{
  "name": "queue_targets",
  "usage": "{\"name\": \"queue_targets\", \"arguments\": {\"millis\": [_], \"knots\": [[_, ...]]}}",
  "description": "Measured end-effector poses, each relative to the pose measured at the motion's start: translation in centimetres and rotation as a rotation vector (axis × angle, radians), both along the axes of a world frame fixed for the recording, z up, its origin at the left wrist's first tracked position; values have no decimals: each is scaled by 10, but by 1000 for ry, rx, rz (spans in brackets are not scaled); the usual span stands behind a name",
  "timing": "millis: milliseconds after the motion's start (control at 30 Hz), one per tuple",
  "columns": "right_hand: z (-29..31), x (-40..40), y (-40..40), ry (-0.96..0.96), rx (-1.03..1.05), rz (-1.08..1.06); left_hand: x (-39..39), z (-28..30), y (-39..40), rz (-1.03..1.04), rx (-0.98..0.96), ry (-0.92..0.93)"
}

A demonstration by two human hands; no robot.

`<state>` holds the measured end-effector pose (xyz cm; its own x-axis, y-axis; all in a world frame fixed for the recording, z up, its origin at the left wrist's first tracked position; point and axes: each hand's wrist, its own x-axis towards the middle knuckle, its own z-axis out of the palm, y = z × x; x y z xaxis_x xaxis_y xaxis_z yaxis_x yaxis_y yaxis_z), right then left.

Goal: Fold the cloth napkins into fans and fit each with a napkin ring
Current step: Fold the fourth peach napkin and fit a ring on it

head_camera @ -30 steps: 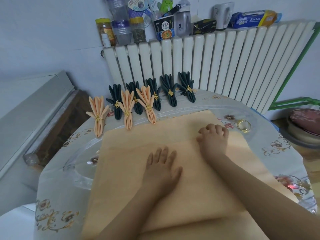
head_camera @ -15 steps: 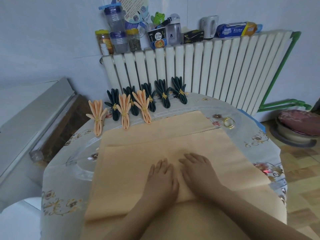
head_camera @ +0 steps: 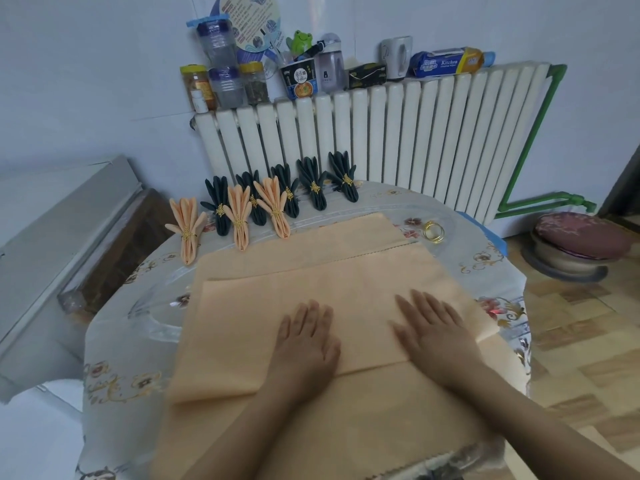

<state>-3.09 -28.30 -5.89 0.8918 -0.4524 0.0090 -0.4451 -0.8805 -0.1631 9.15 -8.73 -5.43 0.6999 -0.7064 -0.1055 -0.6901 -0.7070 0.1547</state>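
Peach cloth napkin (head_camera: 311, 271) lay spread across the middle of the bench (head_camera: 117, 362), its near part folded over into a flat band running left to right. Left hand (head_camera: 304, 344) lay palm down on the band, fingers straight and close together, pressing the fold. Right hand (head_camera: 433, 334) lay flat just to the right of it, fingers straight and slightly spread, also on the folded layer. Hands apart, neither pinching anything.

A second peach layer showed beyond the band, its zigzag-cut edge (head_camera: 398, 250) visible toward the far right.

Far side of the bench: three finished peach fans (head_camera: 239, 216) with gold rings stood in a loose row at far left; behind and to the right of them, five dark green fans (head_camera: 315, 188), each ringed in gold. Loose gold napkin rings (head_camera: 433, 232) sat at far right, just beyond the napkin's corner, not touching it.

Bench covered by a pale floral cloth under clear sheeting. White radiator (head_camera: 381, 140) stood behind, its top carrying jars (head_camera: 225, 84), a noodle cup (head_camera: 299, 81), a kettle (head_camera: 396, 57) and a box of kitchen wrap (head_camera: 446, 62). Cushioned stool (head_camera: 578, 237) on the floor at right.
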Motion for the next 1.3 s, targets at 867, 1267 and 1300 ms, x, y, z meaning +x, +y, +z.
{"name": "queue_targets", "arguments": {"millis": [867, 1267, 1300], "knots": [[-10, 50, 88, -124, -21, 241, 34, -4, 101, 49, 11, -43], [4, 71, 130, -136, -20, 172, 98, 23, 108, 143, -200, -32], [4, 72, 135, -141, 4, 171, 112, 26, 104, 166, -233, -40]]}}
